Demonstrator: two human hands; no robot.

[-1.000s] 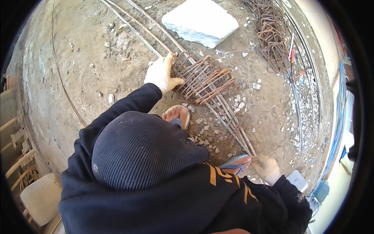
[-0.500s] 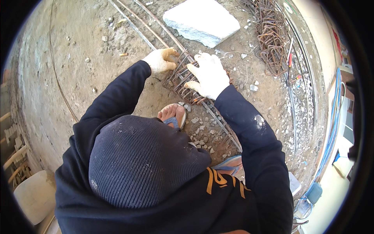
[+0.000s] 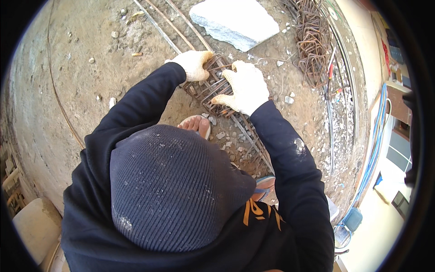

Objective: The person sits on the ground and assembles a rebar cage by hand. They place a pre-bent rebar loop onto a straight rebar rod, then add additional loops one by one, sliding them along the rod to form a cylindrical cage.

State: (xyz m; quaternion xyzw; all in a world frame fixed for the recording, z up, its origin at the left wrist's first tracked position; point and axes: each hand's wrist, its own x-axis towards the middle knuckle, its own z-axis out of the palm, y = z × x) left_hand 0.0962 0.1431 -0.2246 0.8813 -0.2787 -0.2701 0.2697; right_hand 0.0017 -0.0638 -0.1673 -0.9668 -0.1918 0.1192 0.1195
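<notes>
Both my hands wear cream work gloves. My left hand (image 3: 192,65) is closed on the far left end of a bunch of rusty steel stirrups (image 3: 212,93). My right hand (image 3: 247,88) lies at the bunch's right side, thumb and fingers spread apart and touching the stirrups; some fingertips are hidden. Long steel bars (image 3: 165,32) run from the far left to the bunch, and more bars (image 3: 253,143) come out of its near end beside my sandalled foot (image 3: 197,124).
A big white block (image 3: 235,22) lies beyond my hands. At far right are a pile of bent stirrups (image 3: 312,50), a red-handled tool (image 3: 331,70) and long rods along a wall. Loose stones (image 3: 222,136) litter the ground. A pale chair (image 3: 37,231) stands at lower left.
My left hand has moved right, closer to my right hand, and its fingers have closed on the stirrups. The far bars have shifted right over the ground. The view has also shifted slightly.
</notes>
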